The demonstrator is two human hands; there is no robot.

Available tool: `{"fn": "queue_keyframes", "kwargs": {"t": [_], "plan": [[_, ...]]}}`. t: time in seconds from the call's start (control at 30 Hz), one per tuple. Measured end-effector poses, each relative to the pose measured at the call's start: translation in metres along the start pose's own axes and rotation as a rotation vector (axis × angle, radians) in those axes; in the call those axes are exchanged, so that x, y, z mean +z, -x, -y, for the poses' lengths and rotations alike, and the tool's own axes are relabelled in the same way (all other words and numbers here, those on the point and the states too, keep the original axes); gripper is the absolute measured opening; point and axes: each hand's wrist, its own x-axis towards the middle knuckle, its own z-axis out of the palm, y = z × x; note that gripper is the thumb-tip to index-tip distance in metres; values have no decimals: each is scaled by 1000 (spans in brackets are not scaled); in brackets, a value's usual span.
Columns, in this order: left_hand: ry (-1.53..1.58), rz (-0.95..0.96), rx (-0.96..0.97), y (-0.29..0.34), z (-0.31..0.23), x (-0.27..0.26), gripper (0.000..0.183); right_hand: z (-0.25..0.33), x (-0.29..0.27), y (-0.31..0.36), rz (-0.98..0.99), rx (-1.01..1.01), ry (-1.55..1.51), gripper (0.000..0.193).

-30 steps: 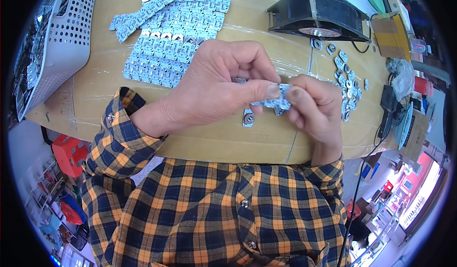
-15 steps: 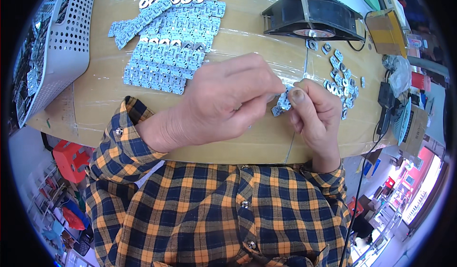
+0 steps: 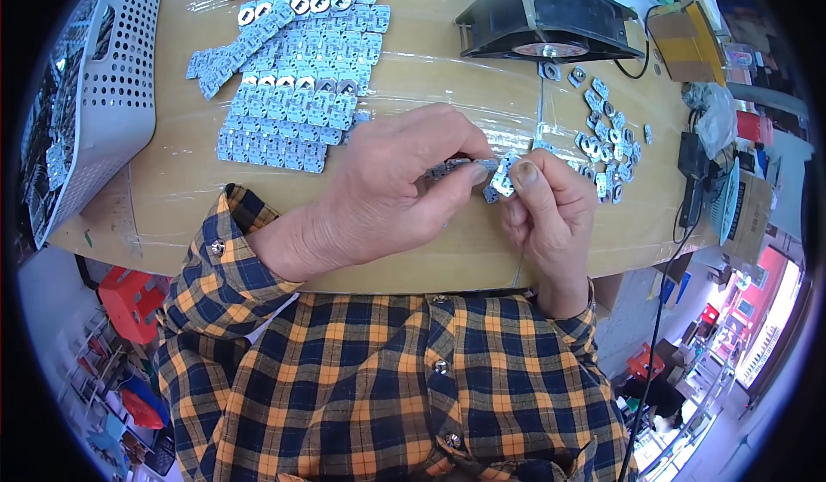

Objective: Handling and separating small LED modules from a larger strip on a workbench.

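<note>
Turned since a moment ago, the left hand (image 3: 379, 183) now shows its thumb. Beyond it, leftward, lie board strips (image 3: 284, 119); it pinches a thin strip (image 3: 449, 169). Rightward, the right hand (image 3: 555, 200) pinches a small board (image 3: 504, 176), loose pieces (image 3: 616, 150) scattered beyond.

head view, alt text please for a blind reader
Over a tan table, the left hand pinches a strip of small pale-blue pieces and the right hand a single piece near its end. Rows of joined pieces and a perforated basket sit at left, loose pieces and a black fan at right.
</note>
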Motion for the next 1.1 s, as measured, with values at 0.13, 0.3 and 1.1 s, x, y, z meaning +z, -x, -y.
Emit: {"fn": "queue_keyframes", "kwargs": {"t": [0.13,0.3,1.1], "plan": [[-3,-13,-11,0,3,0,14,-3,-3,-8,19,-2,-21,29],[-141,-60,102,-5,3,-4,16,19,-10,-29,151,-92,274,31],[-138,-104,24,-9,2,-10,16,16,-23,-58,317,124,-16,34]]}}
